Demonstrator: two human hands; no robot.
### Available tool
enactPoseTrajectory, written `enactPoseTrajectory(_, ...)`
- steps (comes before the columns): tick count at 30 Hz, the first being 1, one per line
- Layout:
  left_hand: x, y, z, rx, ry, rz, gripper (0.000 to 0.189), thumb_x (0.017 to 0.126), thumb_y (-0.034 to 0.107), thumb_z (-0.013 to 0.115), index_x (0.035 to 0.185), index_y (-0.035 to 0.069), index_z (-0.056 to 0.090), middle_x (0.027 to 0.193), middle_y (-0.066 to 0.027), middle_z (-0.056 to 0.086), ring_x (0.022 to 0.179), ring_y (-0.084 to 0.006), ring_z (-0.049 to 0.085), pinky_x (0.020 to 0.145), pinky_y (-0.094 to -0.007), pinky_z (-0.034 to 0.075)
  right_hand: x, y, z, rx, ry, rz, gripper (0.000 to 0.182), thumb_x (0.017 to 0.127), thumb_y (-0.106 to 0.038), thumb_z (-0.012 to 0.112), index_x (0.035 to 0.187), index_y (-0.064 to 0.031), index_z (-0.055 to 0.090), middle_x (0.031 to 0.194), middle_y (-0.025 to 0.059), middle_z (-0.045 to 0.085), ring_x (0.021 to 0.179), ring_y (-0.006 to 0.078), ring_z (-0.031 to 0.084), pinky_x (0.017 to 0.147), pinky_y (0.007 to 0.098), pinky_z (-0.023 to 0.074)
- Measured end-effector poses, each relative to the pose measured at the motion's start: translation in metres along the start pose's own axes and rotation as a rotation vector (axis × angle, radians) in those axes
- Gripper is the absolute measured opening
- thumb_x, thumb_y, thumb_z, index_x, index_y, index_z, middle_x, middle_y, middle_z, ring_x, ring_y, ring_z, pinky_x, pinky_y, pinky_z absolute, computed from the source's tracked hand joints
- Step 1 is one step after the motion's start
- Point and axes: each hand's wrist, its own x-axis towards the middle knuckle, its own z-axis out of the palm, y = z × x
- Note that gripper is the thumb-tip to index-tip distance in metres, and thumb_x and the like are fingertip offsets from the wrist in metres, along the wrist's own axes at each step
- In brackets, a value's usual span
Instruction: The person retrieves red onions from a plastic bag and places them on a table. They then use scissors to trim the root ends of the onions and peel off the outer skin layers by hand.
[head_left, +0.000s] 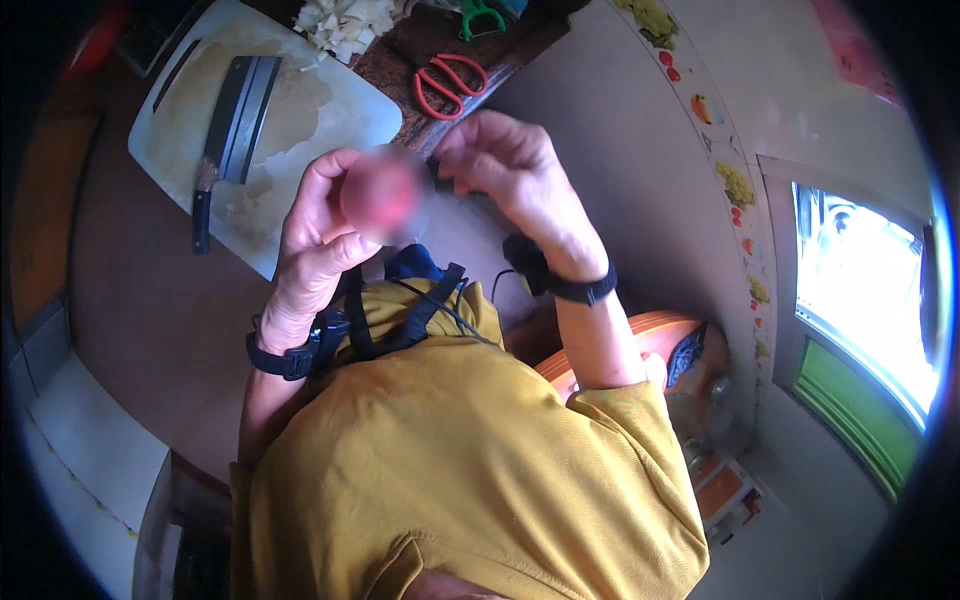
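Note:
My left hand (319, 221) has its thumb and fingers around a round reddish object (386, 195), whose surface is too blurred to name. To its right, my right hand (510, 165) is raised with fingers bent inward and drawn together. A small dark patch shows by those fingertips; whether they pinch something cannot be made out. Beyond my left hand lies a stained white cutting board (330, 112) with a cleaver (236, 127) resting on it, its dark handle reaching over the board's near edge.
Red-handled scissors (450, 86) lie by the edge of a dark counter (401, 64), beside a heap of chopped pale pieces (349, 26). A green peeler (480, 19) is behind them. A tiled wall (675, 135) and a bright window (859, 277) stand on the right.

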Motion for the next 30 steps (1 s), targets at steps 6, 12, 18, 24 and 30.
enactPoseTrajectory(6,0.007,-0.011,0.008,0.201,-0.057,0.088,0.064,0.079,0.009,0.069,0.133,0.004,0.034,0.129,-0.0091,0.044,0.118,-0.0177,0.046,0.102,-0.0332,0.037,-0.033,0.005,0.015,0.133,0.002,-0.034,0.019,0.088,-0.012,0.064,0.097,0.0033,0.059,0.084,0.0049,0.062,0.076,0.0106,0.060,0.071,0.0240,0.0509)
enactPoseTrajectory(12,0.011,-0.014,0.018,0.246,-0.086,0.061,0.059,0.080,0.003,0.064,0.131,0.004,0.034,0.130,-0.0106,0.042,0.119,-0.0184,0.044,0.104,-0.0349,0.036,-0.042,0.006,0.011,0.100,0.099,0.073,0.015,0.089,-0.008,0.062,0.097,0.0045,0.059,0.085,0.0073,0.064,0.077,0.0124,0.064,0.073,0.0255,0.0543)
enactPoseTrajectory(18,0.013,-0.015,0.030,0.232,-0.083,0.016,0.059,0.078,0.002,0.062,0.130,0.004,0.033,0.129,-0.0119,0.042,0.120,-0.0194,0.044,0.105,-0.0364,0.035,-0.051,0.011,0.002,0.204,0.106,0.047,0.013,0.089,-0.005,0.059,0.097,0.0053,0.059,0.083,0.0074,0.064,0.076,0.0126,0.064,0.072,0.0253,0.0542)
enactPoseTrajectory(24,0.013,-0.014,0.031,0.183,-0.131,0.003,0.060,0.078,0.002,0.061,0.130,0.005,0.031,0.130,-0.0123,0.041,0.120,-0.0203,0.044,0.105,-0.0371,0.035,-0.061,0.002,0.002,0.126,0.092,0.010,0.017,0.088,-0.008,0.061,0.099,0.0048,0.058,0.084,0.0074,0.065,0.077,0.0107,0.063,0.070,0.0240,0.0528)
enactPoseTrajectory(30,0.011,-0.014,0.045,0.347,-0.099,0.052,0.060,0.080,0.007,0.065,0.130,0.004,0.030,0.130,-0.0125,0.041,0.119,-0.0201,0.045,0.102,-0.0362,0.038,-0.063,-0.002,0.009,-0.136,0.186,-0.068,0.018,0.079,-0.010,0.061,0.089,0.0052,0.061,0.069,0.0168,0.062,0.064,0.0216,0.064,0.059,0.0333,0.0490)
